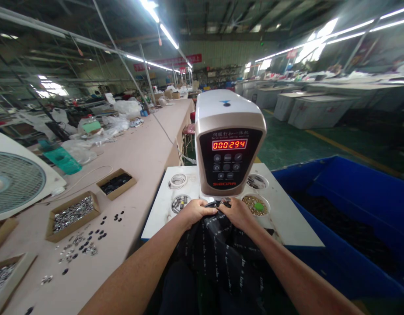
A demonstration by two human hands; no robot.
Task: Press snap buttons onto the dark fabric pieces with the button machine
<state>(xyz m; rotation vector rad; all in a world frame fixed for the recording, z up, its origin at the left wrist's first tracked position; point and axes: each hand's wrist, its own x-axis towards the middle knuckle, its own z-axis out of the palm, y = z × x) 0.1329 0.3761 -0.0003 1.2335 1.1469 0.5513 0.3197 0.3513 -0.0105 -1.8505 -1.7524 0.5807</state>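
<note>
Both hands grip a black garment printed with small white lettering, its edge held up against the base of a button fastening machine. My left hand pinches the edge from the left, thumb on top. From the right, my right hand pinches the same edge close by. The machine's front panel shows red digits, 000294. The working point under its head is hidden. A round well of brass-coloured parts with a green piece lies right of my hands. Left of them is a well of metal pieces.
A blue bin with dark cloth stands to the right. On the left table are a box of silver snaps, a box of black parts, scattered snap pieces and a fan. White-topped units stand behind right.
</note>
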